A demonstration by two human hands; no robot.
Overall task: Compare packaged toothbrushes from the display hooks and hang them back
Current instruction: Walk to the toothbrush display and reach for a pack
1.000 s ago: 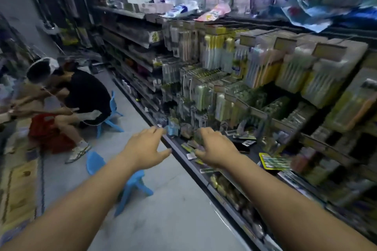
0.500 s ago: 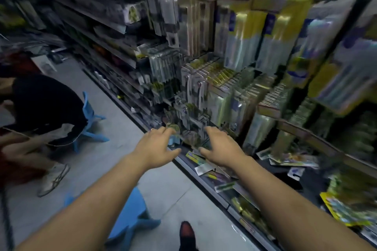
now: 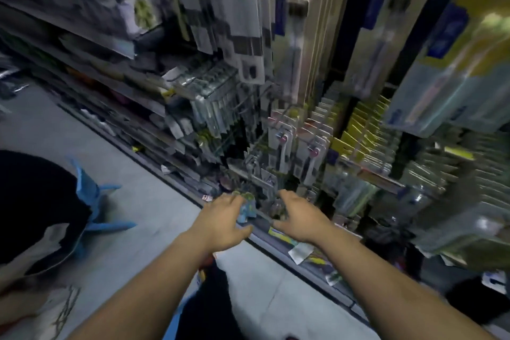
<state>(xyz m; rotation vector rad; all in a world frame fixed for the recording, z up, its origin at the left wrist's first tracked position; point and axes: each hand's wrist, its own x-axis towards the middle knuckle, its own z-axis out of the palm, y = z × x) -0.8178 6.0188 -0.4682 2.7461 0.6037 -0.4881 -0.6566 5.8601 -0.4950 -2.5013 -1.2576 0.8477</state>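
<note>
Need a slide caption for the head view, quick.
Left hand and right hand reach, open, toward packaged toothbrushes on low display hooks.

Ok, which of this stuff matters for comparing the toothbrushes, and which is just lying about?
For the job:
left hand
right hand
pink-tipped toothbrush packs on the hooks
yellow-carded packs on the hooks

Just lying about:
blue stool on the floor
loose packet on the shelf edge
small blue packet at the left hand's fingers; too blurred to tell if held

Dim bluish light, heavy motion blur and blocky smearing over the hanging packs (image 3: 215,107), wide-angle bending at edges
</note>
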